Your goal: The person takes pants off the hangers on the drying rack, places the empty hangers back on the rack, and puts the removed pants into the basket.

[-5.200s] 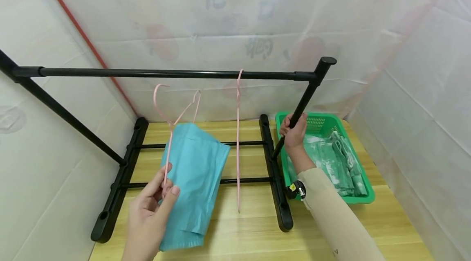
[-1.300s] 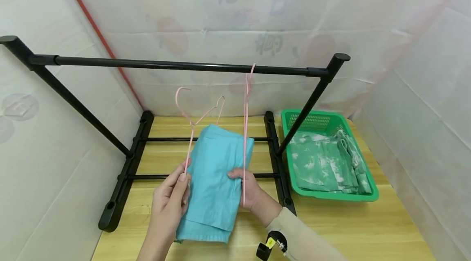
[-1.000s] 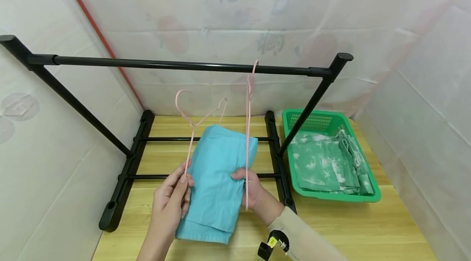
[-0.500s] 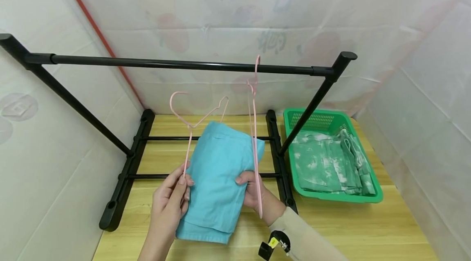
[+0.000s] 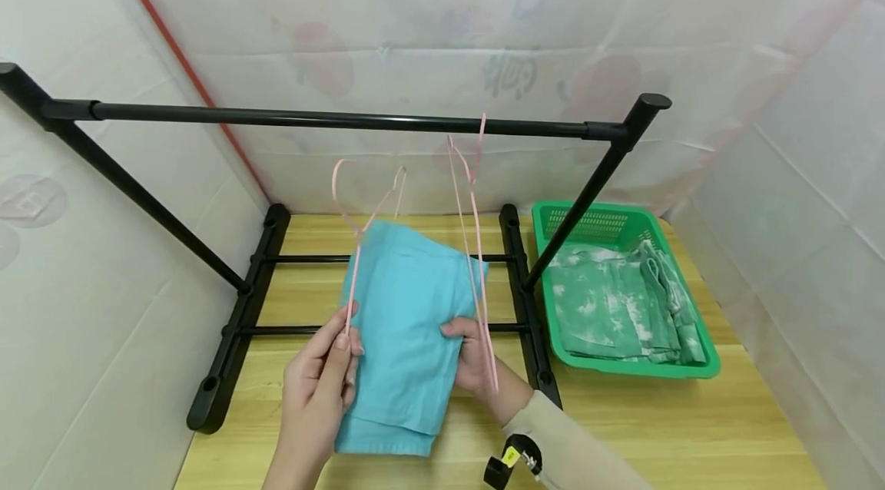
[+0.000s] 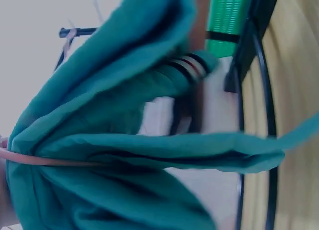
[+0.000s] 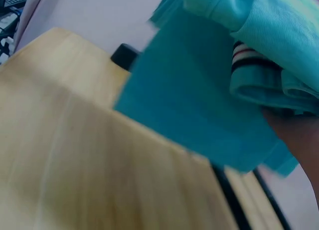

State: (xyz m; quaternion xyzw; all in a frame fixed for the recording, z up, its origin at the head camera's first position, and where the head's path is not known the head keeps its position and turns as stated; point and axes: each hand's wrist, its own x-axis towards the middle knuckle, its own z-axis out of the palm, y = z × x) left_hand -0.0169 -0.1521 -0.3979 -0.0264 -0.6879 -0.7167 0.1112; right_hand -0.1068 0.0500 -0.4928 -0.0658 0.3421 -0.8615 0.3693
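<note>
Between the fingers of the left hand (image 5: 316, 386) and the right hand (image 5: 473, 359), the garment (image 5: 404, 321) is turquoise, with a band (image 6: 189, 68) striped black, white and red. The hanger (image 5: 355, 275) in the left fingers is pale pink; so is the second hanger (image 5: 478, 244) by the right fingers. Beyond them, the rack (image 5: 332, 119) is black. Right of the fingers, the basket (image 5: 691, 372) is green and its fabric (image 5: 601, 306) green mottled white.

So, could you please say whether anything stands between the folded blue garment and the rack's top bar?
Partly: in the head view, the pink hanger on the top bar hangs across the folded blue garment at its right; farther left, nothing visible blocks the way.
</note>
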